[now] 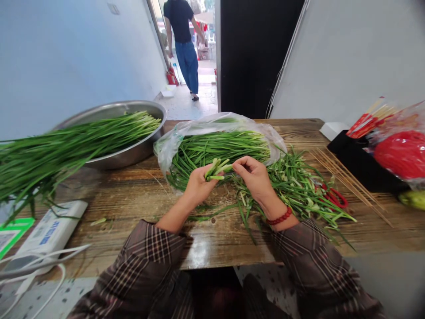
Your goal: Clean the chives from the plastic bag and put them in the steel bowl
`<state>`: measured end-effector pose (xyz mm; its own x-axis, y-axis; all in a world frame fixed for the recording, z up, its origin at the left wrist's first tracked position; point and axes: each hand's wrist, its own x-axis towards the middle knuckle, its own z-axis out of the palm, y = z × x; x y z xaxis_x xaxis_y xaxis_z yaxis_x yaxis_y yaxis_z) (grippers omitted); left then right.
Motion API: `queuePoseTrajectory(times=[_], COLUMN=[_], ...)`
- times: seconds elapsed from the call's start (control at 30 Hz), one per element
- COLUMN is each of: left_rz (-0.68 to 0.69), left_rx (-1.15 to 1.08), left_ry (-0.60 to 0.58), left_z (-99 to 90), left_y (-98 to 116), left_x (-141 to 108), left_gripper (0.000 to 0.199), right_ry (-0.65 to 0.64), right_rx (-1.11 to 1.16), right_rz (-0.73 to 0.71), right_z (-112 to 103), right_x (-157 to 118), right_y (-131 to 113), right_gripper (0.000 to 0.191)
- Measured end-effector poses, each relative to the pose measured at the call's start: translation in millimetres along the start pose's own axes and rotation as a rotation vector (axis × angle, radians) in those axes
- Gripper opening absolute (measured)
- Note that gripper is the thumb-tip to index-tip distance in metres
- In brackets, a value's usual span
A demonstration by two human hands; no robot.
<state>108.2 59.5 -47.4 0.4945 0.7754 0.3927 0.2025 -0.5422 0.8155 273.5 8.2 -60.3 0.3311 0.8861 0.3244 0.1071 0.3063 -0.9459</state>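
My left hand (200, 185) is closed around a small bunch of garlic chives (217, 169), the pale cut ends poking out toward the right. The thumb and forefinger of my right hand (255, 179) pinch the tip of one stalk from that bunch. Just beyond both hands, a clear plastic bag (166, 148) lies open with many long garlic chives (222, 144) in it. Beside my right wrist spreads a loose heap of chive trimmings (299, 188), with red-handled scissors (335, 197) partly buried at its right side.
On the left, a steel basin (133, 156) holds more chives, their leaves hanging over its rim. A white power strip (53, 230) with cables lies nearer. Thin wooden skewers (352, 181) and a black box (365, 173) are on the right. A person (184, 44) stands in the doorway.
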Motion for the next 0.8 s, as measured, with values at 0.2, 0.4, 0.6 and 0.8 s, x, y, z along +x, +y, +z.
queuePoseTrajectory(times=[0.2,0.4,0.6,0.8], left_rz=[-0.109,-0.173,-0.160,-0.050], left_rx=[-0.108,-0.242,-0.228,-0.094], left_ry=[0.036,0.124,0.108,0.065], left_z=[5.9,5.3,5.7,6.1], left_y=[-2,-6,-5,-4], left_x=[-2,0,-1,-2], left_gripper=[0.023,0.031,0.031,0.026], right_ry=[0.116,0.258,0.121,-0.034], right_rx=[0.282,0.245,-0.200,-0.406], right_rz=[0.105,0.028,-0.161,-0.341], right_z=[9,-19,-22,-9], right_x=[1,10,5,0], right_y=[1,-2,-5,-3], right_gripper=[0.020,0.032,0.043,0.019])
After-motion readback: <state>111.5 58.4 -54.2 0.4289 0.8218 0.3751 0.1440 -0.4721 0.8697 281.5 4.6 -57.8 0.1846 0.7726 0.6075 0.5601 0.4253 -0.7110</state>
